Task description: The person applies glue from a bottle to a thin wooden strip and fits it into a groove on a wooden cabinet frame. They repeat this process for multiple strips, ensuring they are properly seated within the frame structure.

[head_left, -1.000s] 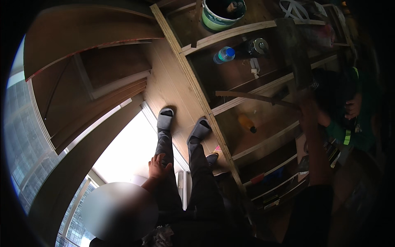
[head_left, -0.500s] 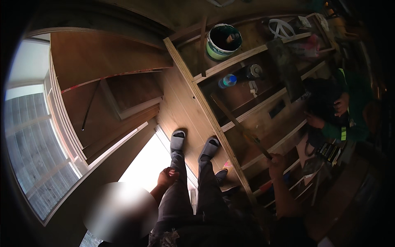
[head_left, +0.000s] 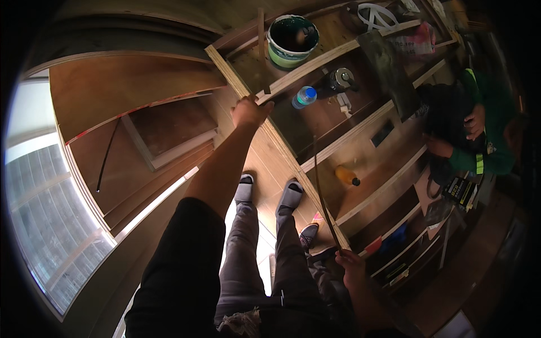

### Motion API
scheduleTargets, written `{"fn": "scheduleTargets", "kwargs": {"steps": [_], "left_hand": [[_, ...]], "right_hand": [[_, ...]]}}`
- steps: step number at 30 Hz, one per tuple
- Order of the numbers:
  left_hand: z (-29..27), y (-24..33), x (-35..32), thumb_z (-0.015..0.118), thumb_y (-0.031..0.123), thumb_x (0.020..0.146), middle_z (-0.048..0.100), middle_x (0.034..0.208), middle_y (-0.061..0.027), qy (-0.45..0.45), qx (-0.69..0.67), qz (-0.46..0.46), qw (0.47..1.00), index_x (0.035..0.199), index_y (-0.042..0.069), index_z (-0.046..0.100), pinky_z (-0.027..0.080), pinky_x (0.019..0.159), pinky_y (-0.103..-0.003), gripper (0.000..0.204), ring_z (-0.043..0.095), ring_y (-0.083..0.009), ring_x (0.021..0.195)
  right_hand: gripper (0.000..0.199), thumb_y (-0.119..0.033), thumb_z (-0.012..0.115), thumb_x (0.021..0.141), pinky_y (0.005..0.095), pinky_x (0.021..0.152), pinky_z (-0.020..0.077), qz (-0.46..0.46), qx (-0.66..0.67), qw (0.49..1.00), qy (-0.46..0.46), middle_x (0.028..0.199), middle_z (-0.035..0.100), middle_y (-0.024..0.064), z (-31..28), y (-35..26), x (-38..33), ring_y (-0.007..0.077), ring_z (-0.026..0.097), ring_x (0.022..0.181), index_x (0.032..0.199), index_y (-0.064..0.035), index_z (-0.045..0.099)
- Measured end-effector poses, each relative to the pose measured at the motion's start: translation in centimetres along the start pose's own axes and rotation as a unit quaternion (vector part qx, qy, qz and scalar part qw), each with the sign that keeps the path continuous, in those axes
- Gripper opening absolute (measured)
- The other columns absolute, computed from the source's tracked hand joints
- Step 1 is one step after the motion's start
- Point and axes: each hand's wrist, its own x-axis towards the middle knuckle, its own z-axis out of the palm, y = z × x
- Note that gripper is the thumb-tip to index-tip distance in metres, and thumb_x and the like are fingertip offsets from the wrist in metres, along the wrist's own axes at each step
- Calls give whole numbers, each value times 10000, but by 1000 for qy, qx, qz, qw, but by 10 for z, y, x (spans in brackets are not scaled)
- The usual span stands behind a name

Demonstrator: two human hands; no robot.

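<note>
My left hand point(head_left: 250, 111) reaches up, with its fingers closed on the front edge of a plywood shelf unit point(head_left: 282, 147), beside the lower end of a thin upright wooden strip point(head_left: 262, 53). Low at the right, my right hand point(head_left: 350, 263) is shut on a long thin wooden strip point(head_left: 322, 194) that runs up across the shelves. Under me I see my legs in grey trousers and my feet in grey slippers point(head_left: 243, 189).
On the shelves stand a green and white bucket point(head_left: 291, 38), a plastic bottle with a blue cap point(head_left: 304, 96) and an orange bottle point(head_left: 347, 176). Another person in green sleeves point(head_left: 476, 152) works at the right. A large window point(head_left: 39, 214) fills the left.
My left hand has risen from beside my thigh to the shelf unit's edge. My right hand has come down with the thin strip. The view has tilted.
</note>
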Motion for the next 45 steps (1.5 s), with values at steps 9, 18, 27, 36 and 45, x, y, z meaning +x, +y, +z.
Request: {"fn": "scheduleTargets", "kwargs": {"steps": [9, 18, 27, 36, 45], "left_hand": [[1, 40, 47, 655, 603, 788, 736, 1149, -71, -4, 114, -55, 992, 1210, 116, 700, 313, 1126, -456, 646, 660, -238, 1149], [12, 36, 71, 700, 430, 758, 731, 1166, -85, -40, 99, -121, 987, 1202, 92, 698, 387, 1084, -459, 558, 678, -228, 1128], [12, -36, 62, 789, 376, 700, 739, 742, -62, -2, -272, -128, 954, 763, 41, 777, 499, 647, -327, 341, 650, -158, 687], [-29, -74, -94, 738, 228, 800, 746, 803, -64, -43, -468, -159, 868, 893, 24, 786, 480, 665, -283, 229, 612, -141, 705], [-71, -192, -340, 628, 209, 912, 767, 972, -54, -109, -329, -140, 927, 889, 92, 793, 521, 838, -305, 203, 698, -181, 925]], "right_hand": [[311, -42, 788, 783, 289, 894, 500, 6, 92, 996, 13, 1018, 730, 111, -14, -3, -7, 178, 674, 963, 1073, 43, 714], [302, 19, 784, 766, 287, 898, 494, 32, 107, 994, 13, 1007, 730, 104, -24, -2, -3, 168, 669, 942, 1061, 28, 719], [280, -9, 802, 775, 275, 840, 504, 19, 120, 992, -39, 951, 721, 74, -3, -7, -7, 136, 659, 854, 1039, 33, 722], [253, -28, 784, 812, 241, 776, 490, -15, 43, 994, -100, 911, 698, 22, 20, -21, -20, 97, 633, 815, 1052, 18, 718], [228, -15, 760, 824, 268, 832, 526, -11, -1, 989, -149, 949, 711, 66, 26, -27, -30, 143, 664, 876, 1038, 38, 701]]}}
